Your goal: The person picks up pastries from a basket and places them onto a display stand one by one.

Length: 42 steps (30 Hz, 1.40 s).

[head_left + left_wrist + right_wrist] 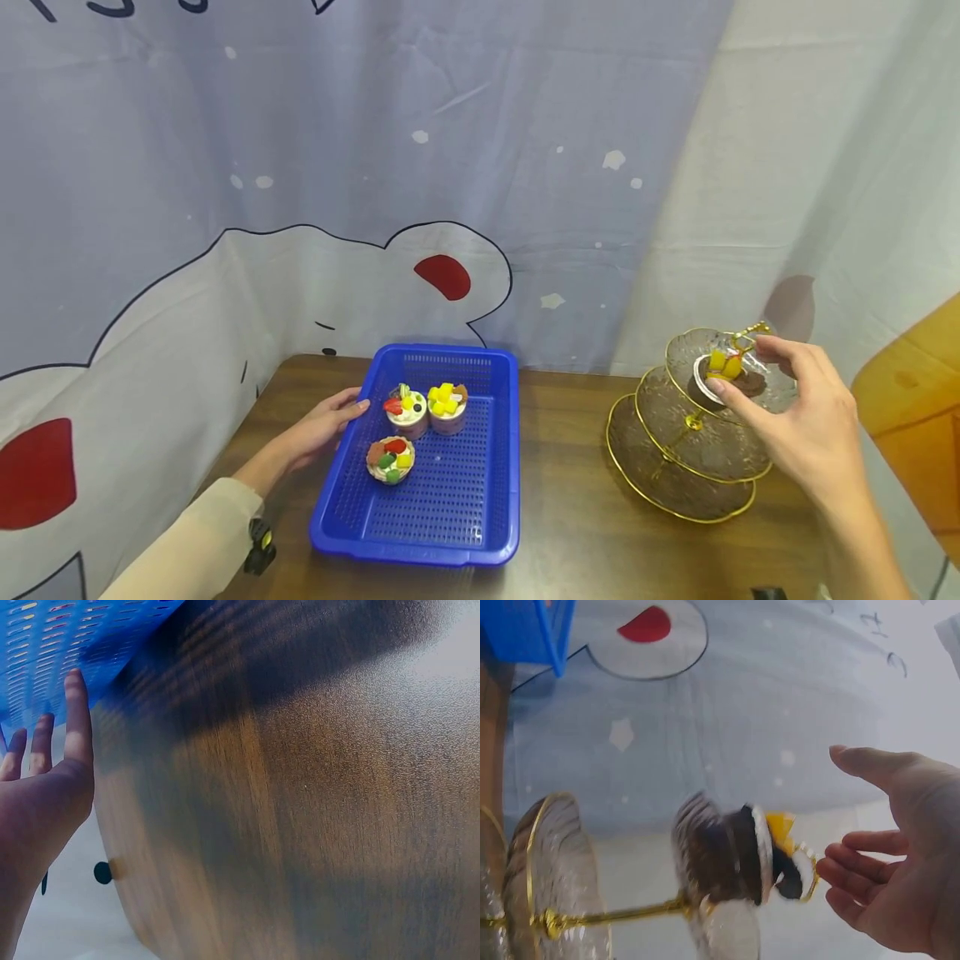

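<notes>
My left hand [330, 423] rests at the left rim of a blue plastic basket [498, 500]. In the left wrist view its straight fingers touch the basket's outer wall [37, 675]. Three toy cupcakes sit in the basket: one with strawberry [405, 408], one with yellow cubes [447, 407] and one with mixed fruit [391, 460]. At the right, a dark brown cupcake [724, 855] with yellow topping stands on the top tier of a three-tier stand [682, 500]. Beside it my right hand [813, 417] holds thumb and fingers apart, and the right wrist view shows a gap between hand and cupcake.
The gold handle [750, 332] of the stand rises beside the brown cupcake. Brown wooden table [562, 467] lies under basket and stand. A printed curtain [562, 208] hangs close behind the table.
</notes>
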Available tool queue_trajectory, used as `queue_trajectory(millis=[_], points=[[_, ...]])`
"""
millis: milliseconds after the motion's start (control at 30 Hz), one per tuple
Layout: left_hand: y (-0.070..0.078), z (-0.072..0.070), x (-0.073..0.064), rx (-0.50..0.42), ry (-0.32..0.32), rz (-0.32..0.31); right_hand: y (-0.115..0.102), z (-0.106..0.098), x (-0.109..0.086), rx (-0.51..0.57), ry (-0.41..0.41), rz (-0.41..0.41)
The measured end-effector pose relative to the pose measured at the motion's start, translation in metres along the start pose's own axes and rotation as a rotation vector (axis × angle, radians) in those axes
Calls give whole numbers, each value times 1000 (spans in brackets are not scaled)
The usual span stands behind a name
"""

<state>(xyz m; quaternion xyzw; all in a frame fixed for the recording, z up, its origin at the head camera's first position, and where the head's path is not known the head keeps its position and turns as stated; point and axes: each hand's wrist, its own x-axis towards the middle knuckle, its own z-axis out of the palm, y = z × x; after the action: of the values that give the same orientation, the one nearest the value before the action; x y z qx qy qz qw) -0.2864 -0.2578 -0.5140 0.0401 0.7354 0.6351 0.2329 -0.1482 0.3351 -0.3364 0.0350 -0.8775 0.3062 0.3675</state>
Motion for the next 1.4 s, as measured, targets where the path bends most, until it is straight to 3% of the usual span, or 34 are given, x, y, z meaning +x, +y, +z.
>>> queue_trajectory(millis=[200,500,900,1100,1233,1400], points=[[0,0,-1,14,8,1,-25,12,4,122,-38,-129],[-4,2,1,12,26,-7,-50,67,-5,258,-199,-238],[-2,0,-2,37,37,3,-92,174,-32,440,-469,-216],[-1,0,-3,17,39,-14,-118,223,-55,491,-629,-184],[0,2,-3,7,29,-20,-130,247,-72,499,-721,-112],[3,5,-3,-17,33,-23,-139,269,-84,545,-770,-46]])
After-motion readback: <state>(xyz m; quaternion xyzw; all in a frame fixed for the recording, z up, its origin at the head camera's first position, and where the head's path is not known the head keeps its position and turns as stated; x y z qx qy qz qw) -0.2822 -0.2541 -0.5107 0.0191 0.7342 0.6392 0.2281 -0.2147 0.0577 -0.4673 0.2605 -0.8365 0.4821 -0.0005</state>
